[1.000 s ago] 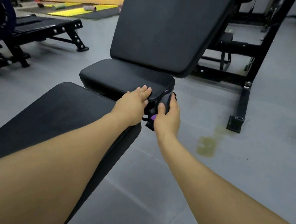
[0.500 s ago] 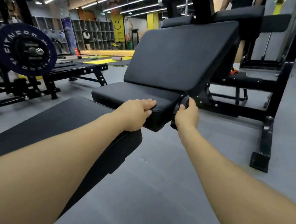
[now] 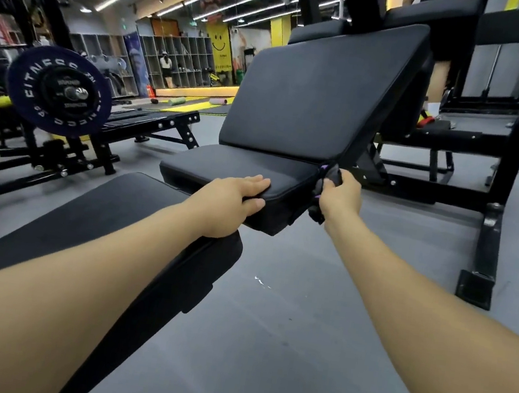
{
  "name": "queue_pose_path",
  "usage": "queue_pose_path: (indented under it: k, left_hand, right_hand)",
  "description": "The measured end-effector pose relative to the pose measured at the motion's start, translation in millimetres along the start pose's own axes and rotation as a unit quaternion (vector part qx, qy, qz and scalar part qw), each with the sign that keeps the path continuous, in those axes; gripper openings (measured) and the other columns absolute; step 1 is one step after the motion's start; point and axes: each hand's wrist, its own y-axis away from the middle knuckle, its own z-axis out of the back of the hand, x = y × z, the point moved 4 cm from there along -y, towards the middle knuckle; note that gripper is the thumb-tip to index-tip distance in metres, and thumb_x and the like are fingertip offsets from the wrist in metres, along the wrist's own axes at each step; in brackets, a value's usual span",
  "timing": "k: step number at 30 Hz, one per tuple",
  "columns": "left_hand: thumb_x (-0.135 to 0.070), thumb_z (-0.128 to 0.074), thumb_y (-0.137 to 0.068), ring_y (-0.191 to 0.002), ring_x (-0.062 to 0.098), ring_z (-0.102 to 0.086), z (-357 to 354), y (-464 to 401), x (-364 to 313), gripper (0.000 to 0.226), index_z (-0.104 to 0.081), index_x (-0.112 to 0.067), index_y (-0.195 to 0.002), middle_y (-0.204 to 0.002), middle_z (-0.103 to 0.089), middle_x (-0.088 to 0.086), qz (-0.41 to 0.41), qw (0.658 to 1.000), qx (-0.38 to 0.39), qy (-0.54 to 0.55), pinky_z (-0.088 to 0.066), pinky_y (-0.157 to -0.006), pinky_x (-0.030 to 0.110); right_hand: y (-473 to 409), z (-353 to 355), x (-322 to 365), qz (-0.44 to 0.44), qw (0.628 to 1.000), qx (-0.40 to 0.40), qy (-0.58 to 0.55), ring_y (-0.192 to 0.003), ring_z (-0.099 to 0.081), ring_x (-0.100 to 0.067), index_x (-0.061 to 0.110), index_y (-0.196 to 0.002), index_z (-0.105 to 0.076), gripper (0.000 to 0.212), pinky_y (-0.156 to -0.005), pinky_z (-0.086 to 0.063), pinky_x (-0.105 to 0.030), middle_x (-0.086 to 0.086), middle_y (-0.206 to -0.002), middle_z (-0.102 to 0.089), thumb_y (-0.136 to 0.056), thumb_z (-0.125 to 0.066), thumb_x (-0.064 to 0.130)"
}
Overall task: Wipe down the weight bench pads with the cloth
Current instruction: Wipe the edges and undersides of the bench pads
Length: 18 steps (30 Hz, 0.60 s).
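Both arms stretched forward, nearly straight. The left hand (image 3: 229, 204) clamped the near edge of the seat pad (image 3: 238, 169), fingers flat along the top and thumb tucked against the front face. The right hand (image 3: 338, 200) was closed round a dark cloth (image 3: 328, 180) with a purple edge, pressing it against the seat pad's right side, just where the tilted back pad (image 3: 317, 95) met it. Three pads showed in all: the seat, the back and a flat black pad (image 3: 90, 217) under the left forearm. One cloth, bunched, poked out above and below the right fist. One weight plate (image 3: 59, 91) stood off to the left.
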Motion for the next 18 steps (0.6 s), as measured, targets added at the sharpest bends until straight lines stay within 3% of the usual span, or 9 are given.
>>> queue_pose_path:
  k: [3, 6, 8, 9, 10, 11, 13, 15, 18]
  left_hand:
    - [-0.029, -0.035, -0.1, -0.143, 0.011, -0.019, -1, -1, 2, 0.046, -0.027, -0.031, -0.145, -0.154, -0.019, -0.015, -0.005, 1.0, -0.005, -0.003, -0.012, -0.117, 0.029]
    - [-0.029, -0.037, -0.1, -0.142, 0.01, -0.02, 0, -2, 3, 0.046, -0.028, -0.031, -0.145, -0.153, -0.021, -0.015, -0.003, 1.0, -0.009, -0.001, -0.013, -0.118, 0.03]
    - [-0.029, -0.037, -0.1, -0.142, 0.01, -0.021, 0, -2, 2, 0.046, -0.029, -0.03, -0.145, -0.153, -0.021, -0.014, -0.002, 1.0, -0.01, -0.001, -0.013, -0.117, 0.029]
    - [-0.028, -0.037, -0.1, -0.142, 0.009, -0.021, 0, -2, 1, 0.046, -0.029, -0.03, -0.145, -0.154, -0.021, -0.014, -0.004, 1.0, -0.008, -0.002, -0.013, -0.117, 0.03]
    - [-0.028, -0.037, -0.1, -0.142, 0.009, -0.02, 0, -2, 1, 0.046, -0.028, -0.029, -0.145, -0.154, -0.02, -0.013, -0.006, 1.0, -0.006, -0.005, -0.013, -0.118, 0.03]
    - [-0.028, -0.037, -0.1, -0.142, 0.008, -0.02, -1, -2, 1, 0.046, -0.028, -0.029, -0.145, -0.154, -0.02, -0.013, -0.009, 1.0, -0.004, -0.008, -0.012, -0.118, 0.03]
    - [-0.028, -0.036, -0.1, -0.142, 0.008, -0.019, 0, -3, 2, 0.046, -0.027, -0.029, -0.146, -0.154, -0.019, -0.013, -0.013, 1.0, -0.006, -0.014, -0.011, -0.117, 0.028]
    - [-0.028, -0.035, -0.101, -0.142, 0.007, -0.019, -1, -5, 2, 0.046, -0.027, -0.029, -0.146, -0.154, -0.019, -0.013, -0.011, 1.0, -0.007, -0.016, -0.011, -0.117, 0.028]
    - [-0.027, -0.035, -0.101, -0.142, 0.009, -0.02, -2, -4, 2, 0.045, -0.028, -0.029, -0.145, -0.154, -0.02, -0.013, -0.013, 1.0, -0.011, -0.014, -0.011, -0.118, 0.034]
  right_hand:
    - [22, 0, -1, 0.082, 0.996, -0.001, 0.028, -0.091, -0.06, -0.032, 0.021, -0.105, -0.057, 0.021, -0.086, -0.054, -0.047, -0.002, -0.105, -0.06, -0.093, -0.044, 0.011]
    - [88, -3, -6, 0.2, 0.98, 0.012, 0.018, -0.099, -0.053, -0.013, 0.017, -0.112, -0.058, 0.024, -0.088, -0.042, -0.022, 0.006, -0.11, -0.051, -0.092, -0.049, 0.008]
    - [110, 1, -1, 0.236, 0.971, 0.022, 0.026, -0.093, -0.048, -0.006, 0.014, -0.111, -0.059, 0.023, -0.077, -0.035, -0.005, 0.006, -0.108, -0.05, -0.092, -0.051, 0.005]
    - [106, 4, 2, 0.236, 0.971, 0.024, 0.021, -0.088, -0.048, -0.005, 0.014, -0.111, -0.06, 0.023, -0.073, -0.038, -0.003, 0.005, -0.107, -0.05, -0.092, -0.051, 0.005]
    - [93, 4, 3, 0.226, 0.974, 0.022, 0.012, -0.085, -0.05, -0.006, 0.014, -0.11, -0.06, 0.022, -0.07, -0.045, -0.007, 0.005, -0.106, -0.05, -0.092, -0.051, 0.005]
    - [76, 4, 6, 0.203, 0.979, 0.013, 0.001, -0.084, -0.053, -0.01, 0.017, -0.108, -0.06, 0.021, -0.071, -0.054, -0.021, 0.004, -0.105, -0.051, -0.092, -0.051, 0.007]
    - [42, 2, 8, 0.136, 0.991, -0.016, -0.009, -0.088, -0.06, -0.024, 0.022, -0.101, -0.058, 0.017, -0.075, -0.056, -0.043, 0.0, -0.107, -0.056, -0.091, -0.05, 0.011]
    - [28, -3, 7, 0.085, 0.996, -0.032, -0.012, -0.089, -0.062, -0.032, 0.025, -0.096, -0.055, 0.014, -0.076, -0.055, -0.049, -0.002, -0.107, -0.059, -0.091, -0.048, 0.014]
    - [55, -7, 7, 0.128, 0.99, -0.05, -0.014, -0.095, -0.06, -0.031, 0.022, -0.103, -0.058, 0.022, -0.083, -0.052, -0.046, -0.001, -0.112, -0.058, -0.09, -0.049, 0.008]
